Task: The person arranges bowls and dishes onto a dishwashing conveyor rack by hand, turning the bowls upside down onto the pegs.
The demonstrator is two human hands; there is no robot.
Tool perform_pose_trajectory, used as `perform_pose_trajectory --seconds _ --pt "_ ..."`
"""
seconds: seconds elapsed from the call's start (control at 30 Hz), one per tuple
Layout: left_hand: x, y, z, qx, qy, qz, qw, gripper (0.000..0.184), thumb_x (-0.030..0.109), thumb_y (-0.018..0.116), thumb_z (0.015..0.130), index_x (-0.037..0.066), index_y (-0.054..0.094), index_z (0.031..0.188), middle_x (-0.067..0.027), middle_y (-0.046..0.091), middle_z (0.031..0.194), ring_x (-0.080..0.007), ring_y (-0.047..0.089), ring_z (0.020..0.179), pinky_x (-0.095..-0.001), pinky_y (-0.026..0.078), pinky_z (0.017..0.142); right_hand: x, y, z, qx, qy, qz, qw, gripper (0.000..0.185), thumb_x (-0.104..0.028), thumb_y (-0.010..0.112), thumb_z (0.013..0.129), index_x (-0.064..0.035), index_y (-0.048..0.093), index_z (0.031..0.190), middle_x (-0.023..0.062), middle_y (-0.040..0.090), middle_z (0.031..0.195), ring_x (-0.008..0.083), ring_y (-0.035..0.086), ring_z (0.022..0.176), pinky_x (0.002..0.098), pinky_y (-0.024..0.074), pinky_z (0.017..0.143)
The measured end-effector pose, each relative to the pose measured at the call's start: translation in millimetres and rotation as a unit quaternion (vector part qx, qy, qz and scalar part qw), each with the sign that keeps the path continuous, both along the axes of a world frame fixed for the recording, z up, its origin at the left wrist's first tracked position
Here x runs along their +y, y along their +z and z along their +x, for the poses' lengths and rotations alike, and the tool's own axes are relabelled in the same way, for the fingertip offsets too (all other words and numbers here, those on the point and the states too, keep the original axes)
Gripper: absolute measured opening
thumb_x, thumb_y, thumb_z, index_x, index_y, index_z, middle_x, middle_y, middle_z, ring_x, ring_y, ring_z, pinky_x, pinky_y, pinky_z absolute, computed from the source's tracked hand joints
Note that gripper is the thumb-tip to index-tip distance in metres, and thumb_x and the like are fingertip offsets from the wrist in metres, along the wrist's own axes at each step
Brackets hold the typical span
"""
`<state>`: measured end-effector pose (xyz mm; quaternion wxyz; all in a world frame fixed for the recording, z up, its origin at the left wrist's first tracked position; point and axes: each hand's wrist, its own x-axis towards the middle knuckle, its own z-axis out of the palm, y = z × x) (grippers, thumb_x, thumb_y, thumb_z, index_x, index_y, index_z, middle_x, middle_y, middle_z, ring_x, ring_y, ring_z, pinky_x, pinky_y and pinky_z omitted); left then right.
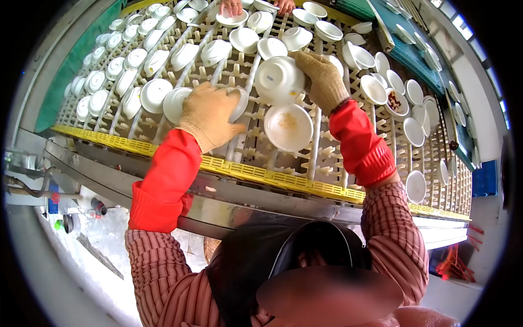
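Note:
My right hand (324,80), in a tan knitted glove, grips the edge of a white bowl (277,80), which is tilted with its underside towards me and slightly blurred. Just below that bowl, another white bowl (288,127) lies facing up with brownish residue inside. My left hand (210,115), gloved alike, is spread over the rack with its thumb apart from the fingers. It lies between an overturned white bowl (174,104) on its left and a partly hidden white bowl (239,103) on its right; whether it presses on either cannot be seen.
White bowls in slanted rows fill the pegged conveyor (256,155), bordered by a yellow edge strip (261,175). A bowl with dark red scraps (397,102) sits at right. Another person's hands (231,7) work at the far edge. A green-blue belt (419,65) carries bowls at upper right.

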<state>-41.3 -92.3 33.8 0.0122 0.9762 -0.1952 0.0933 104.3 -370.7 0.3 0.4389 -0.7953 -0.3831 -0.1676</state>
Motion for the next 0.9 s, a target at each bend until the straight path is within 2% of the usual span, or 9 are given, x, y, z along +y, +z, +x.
perform_pose_trajectory --seconds 0.1,0.33,0.57,0.6,0.63,0.7,0.77,0.83,0.9 --pt "-17 1 1 -0.036 -0.097 -0.028 0.994 0.064 0.039 0.094 0.075 0.006 0.071 0.124 -0.0135 0.07 0.115 -0.0362 0.065 0.117 -0.0453 0.051 0.107 -12 -4 -4 0.279 -0.153 0.081 0.945 0.06 -0.033 0.07 0.106 0.0051 0.063 0.152 0.0042 0.083 0.124 0.0123 0.073 0.106 0.0276 0.0572 0.093" --pt "-79 -44 4 -0.052 -0.283 -0.011 0.958 0.036 0.036 0.088 0.082 0.009 0.079 0.104 -0.0094 0.075 0.111 -0.0309 0.069 0.116 -0.0483 0.05 0.115 -148 -17 22 -0.01 -0.381 -0.319 0.868 0.059 -0.047 0.07 0.1 -0.0028 0.07 0.14 0.0205 0.08 0.115 0.0402 0.077 0.104 0.0502 0.059 0.091" --pt "-71 -44 30 0.097 -0.058 -0.391 0.914 0.047 0.05 0.058 0.115 0.009 0.079 0.113 -0.0113 0.076 0.096 -0.0223 0.076 0.1 -0.0343 0.064 0.085 -193 -45 22 0.028 -0.335 -0.375 0.864 0.051 -0.051 0.066 0.101 -0.0025 0.081 0.103 0.0257 0.077 0.101 0.0452 0.075 0.096 0.0542 0.0584 0.087" --pt "-76 10 31 0.224 0.094 -0.342 0.908 0.034 0.043 0.06 0.115 0.013 0.075 0.123 -0.0098 0.078 0.103 -0.021 0.077 0.106 -0.0342 0.066 0.087 -189 -42 14 0.042 -0.321 -0.353 0.878 0.053 -0.052 0.063 0.102 -0.002 0.08 0.107 0.0254 0.076 0.094 0.0438 0.075 0.093 0.0523 0.0581 0.085" --pt "-58 -10 58 -0.005 0.015 -0.088 0.996 0.023 0.032 0.066 0.112 0.016 0.073 0.127 -0.0114 0.078 0.111 -0.0211 0.077 0.106 -0.036 0.067 0.089 -177 -30 2 0.128 -0.317 -0.289 0.894 0.055 -0.053 0.063 0.103 -0.0005 0.078 0.105 0.0243 0.075 0.09 0.0399 0.076 0.089 0.0501 0.0571 0.082" --pt "-41 1 80 -0.059 0.072 -0.135 0.986 0.027 0.015 0.074 0.103 0.014 0.068 0.129 -0.0146 0.076 0.122 -0.0263 0.078 0.107 -0.0376 0.066 0.09 -169 -13 -5 0.177 -0.309 -0.224 0.907 0.063 -0.061 0.061 0.103 -0.0017 0.081 0.102 0.0261 0.077 0.09 0.0452 0.075 0.089 0.0514 0.0585 0.085" --pt "-28 12 104 0.069 0.213 -0.527 0.82 0.039 0.043 0.063 0.108 0.007 0.07 0.123 -0.0183 0.076 0.126 -0.0366 0.075 0.115 -0.0445 0.057 0.105 -173 -8 -7 0.002 -0.175 -0.25 0.952 0.026 -0.026 0.069 0.101 -0.0024 0.07 0.113 0.0228 0.076 0.107 0.0405 0.075 0.098 0.0458 0.0604 0.086" --pt "14 -30 143 0.024 0.226 -0.254 0.94 0.054 0.055 0.055 0.109 0.004 0.072 0.119 -0.0215 0.077 0.126 -0.0407 0.073 0.117 -0.0485 0.054 0.106 -159 -5 -3 -0.199 -0.121 -0.188 0.954 0.023 -0.004 0.069 0.094 -0.0046 0.066 0.116 0.0212 0.075 0.111 0.04 0.076 0.102 0.0459 0.0616 0.089" --pt "6 -26 128 0.013 0.286 -0.072 0.955 0.052 0.052 0.059 0.107 0.004 0.073 0.119 -0.0228 0.077 0.123 -0.0424 0.072 0.116 -0.0507 0.055 0.102 -132 10 -12 -0.089 -0.132 -0.139 0.977 0.025 0.001 0.069 0.091 -0.0047 0.067 0.115 0.0208 0.075 0.108 0.0422 0.075 0.106 0.0479 0.0616 0.093"
